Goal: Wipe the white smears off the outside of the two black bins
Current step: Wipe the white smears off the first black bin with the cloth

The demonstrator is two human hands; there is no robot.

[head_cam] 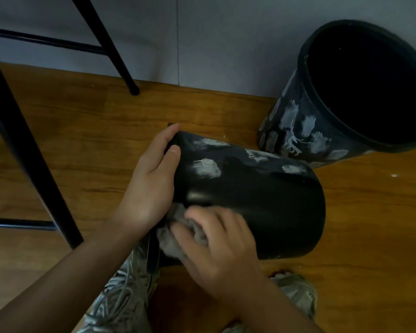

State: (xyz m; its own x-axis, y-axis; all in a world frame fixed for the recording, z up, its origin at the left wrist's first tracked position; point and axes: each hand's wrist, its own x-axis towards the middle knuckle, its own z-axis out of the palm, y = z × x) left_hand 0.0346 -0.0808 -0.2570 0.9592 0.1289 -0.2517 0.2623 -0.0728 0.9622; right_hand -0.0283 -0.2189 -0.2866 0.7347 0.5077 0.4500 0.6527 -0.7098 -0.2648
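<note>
One black bin [250,200] is laid on its side on the wooden floor [82,140], near the middle. Its left end is held by the left hand [151,183], with the fingers curled over the edge in a closed grip. A grey cloth [178,236] is pressed on the near side of this bin by the right hand [216,251], and the cloth is gripped by its bent fingers. White smears [207,167] are seen on the far side of the bin. The second black bin [346,92] is stood upright at the far right, by the wall [202,32], and many white smears are seen on it. Black chair legs [106,44] are seen at the left. Two shoes [125,292] are seen under the arms.
</note>
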